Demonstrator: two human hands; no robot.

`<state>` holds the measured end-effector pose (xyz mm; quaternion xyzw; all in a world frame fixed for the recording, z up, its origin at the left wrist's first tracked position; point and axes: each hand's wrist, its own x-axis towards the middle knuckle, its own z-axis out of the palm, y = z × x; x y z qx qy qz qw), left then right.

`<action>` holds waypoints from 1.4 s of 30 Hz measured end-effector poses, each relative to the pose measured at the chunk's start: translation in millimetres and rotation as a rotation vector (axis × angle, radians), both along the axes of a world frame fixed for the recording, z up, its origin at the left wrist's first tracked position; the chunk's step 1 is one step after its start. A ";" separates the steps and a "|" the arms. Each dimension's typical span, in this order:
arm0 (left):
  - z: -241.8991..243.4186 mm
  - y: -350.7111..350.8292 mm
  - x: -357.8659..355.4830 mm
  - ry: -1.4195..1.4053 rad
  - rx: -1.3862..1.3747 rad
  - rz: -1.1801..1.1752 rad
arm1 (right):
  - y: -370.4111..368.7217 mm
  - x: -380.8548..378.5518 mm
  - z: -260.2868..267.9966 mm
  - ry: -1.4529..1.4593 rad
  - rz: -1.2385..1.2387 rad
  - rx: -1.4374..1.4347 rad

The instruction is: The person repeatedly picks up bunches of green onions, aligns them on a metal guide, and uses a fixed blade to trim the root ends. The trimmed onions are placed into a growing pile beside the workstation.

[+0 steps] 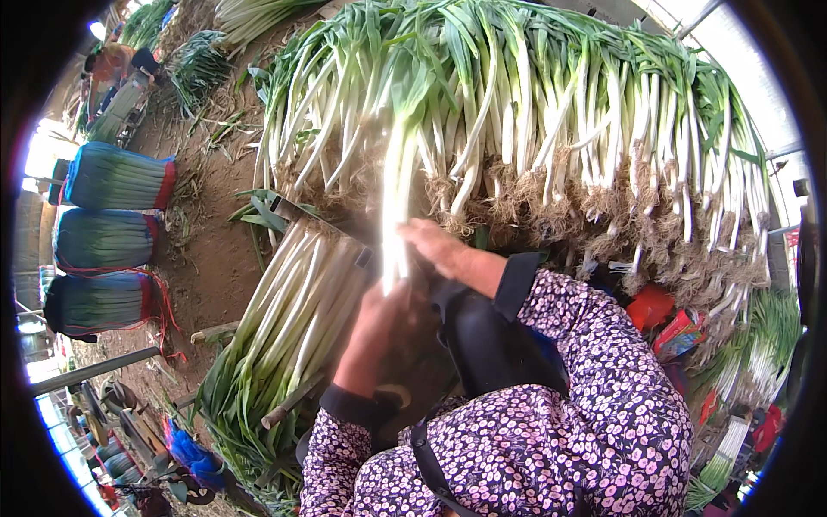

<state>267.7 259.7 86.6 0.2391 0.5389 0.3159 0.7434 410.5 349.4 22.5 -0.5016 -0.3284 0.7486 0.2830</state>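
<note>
A bright white-stemmed green onion (399, 174), possibly more than one, stands upright before me with its leaves pointing away. My left hand (380, 326) holds its lower end, blurred by motion. Higher on the white stem, my right hand (442, 249) closes its fingers around it. Left of my left hand lies a stack of cleaned green onions (291, 304), root ends away from me, leaves towards me. A flat metal bar (310, 216) runs along their root ends. Beyond my hands spreads a wide heap of uncleaned green onions (517, 123) with soil-brown roots.
Three blue-wrapped onion bundles (106, 242) with red bands stand at left on the dirt floor (210, 258). A wooden stick (291, 402) juts from the stack. A red packet (678, 333) lies at right. Another person (110, 68) is at far upper left.
</note>
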 end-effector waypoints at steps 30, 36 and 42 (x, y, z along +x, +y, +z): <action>-66.8 41.1 -81.3 0.082 0.025 -0.097 | -2.5 -60.2 -53.9 -0.250 0.065 0.239; -84.5 36.3 -95.3 0.019 0.129 -0.136 | -4.9 -73.2 -71.8 -0.061 0.047 0.074; -60.4 -10.0 -97.9 0.846 0.501 -0.429 | 5.6 -102.1 -86.9 0.740 -0.272 -0.320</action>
